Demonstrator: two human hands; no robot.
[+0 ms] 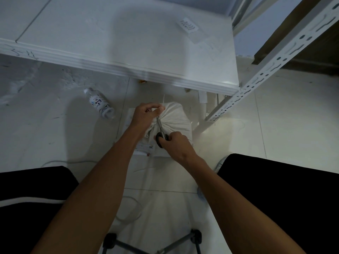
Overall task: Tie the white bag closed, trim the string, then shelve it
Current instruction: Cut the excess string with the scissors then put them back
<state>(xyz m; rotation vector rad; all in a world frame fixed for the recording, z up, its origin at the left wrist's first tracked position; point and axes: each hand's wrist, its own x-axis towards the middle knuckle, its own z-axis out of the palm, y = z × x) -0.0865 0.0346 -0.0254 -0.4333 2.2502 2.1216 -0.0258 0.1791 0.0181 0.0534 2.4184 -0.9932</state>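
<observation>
At the centre of the frame the white bag (174, 118) sat on the floor (275, 125) below the shelf (128, 52). The left hand (146, 114) pinched the string (163, 99) taut — grip clamped on it. The right hand (177, 145) gripped the scissors (161, 132), blades at the gathered neck. A bottle (100, 103) lay at left.

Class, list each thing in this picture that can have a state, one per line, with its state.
white bag: neck gathered, on the floor.
string: pulled taut by the left hand.
scissors: in the right hand, blades at the bag's neck.
bottle: lying on its side, capped.
shelf: no bag on it.
</observation>
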